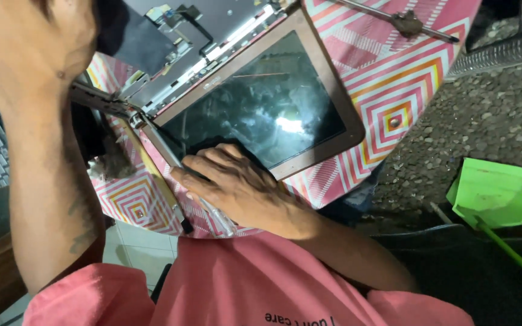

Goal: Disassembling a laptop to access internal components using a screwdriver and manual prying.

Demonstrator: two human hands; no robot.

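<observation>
On the table: a disassembled laptop (237, 90) lies on a pink zigzag-patterned cloth (394, 84), its dark screen (261, 105) facing up.
Right hand (237, 184): lying flat on the screen's near edge, fingers loosely spread, not gripping anything. A thin screwdriver (215, 214) sits under the palm.
Left hand (31, 42): raised up close to the camera, far left; can't tell its grip.
Off right: green dustpan (493, 193) on gravel.

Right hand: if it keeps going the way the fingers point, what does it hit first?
The right hand points up-left along the laptop screen. First in line looks like the metal hinge at the screen's corner; depth unclear.
</observation>
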